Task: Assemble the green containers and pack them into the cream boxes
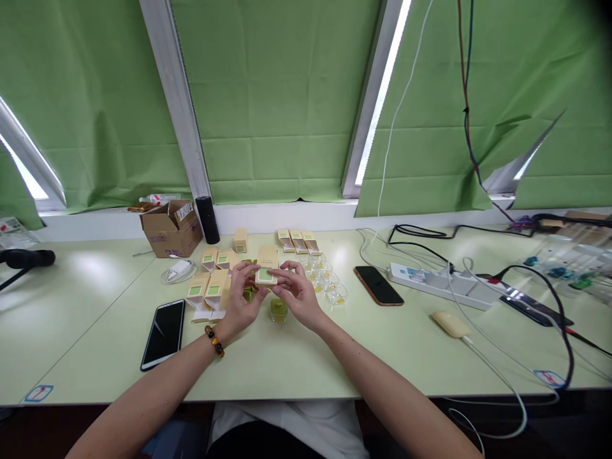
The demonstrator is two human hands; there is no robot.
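Between both hands a small kraft paper box [267,257] is held above the table, with a green square on its front and its flap standing up. My left hand [243,301] grips its left side, and my right hand [300,294] has its fingers on the front and right side. Below the box stands a green candle in a small clear cup [278,310]. More green pieces are partly hidden behind my left fingers. Several kraft boxes with green squares [217,288] stand left of my left hand. A group of small clear cups [329,280] sits right of my right hand.
Three kraft boxes [298,241] and a single one [240,240] stand farther back. A cardboard carton [172,231] and a black cylinder [207,220] are near the wall. Phones [163,334] [378,285] flank the work area. A power strip [444,285] with cables lies right.
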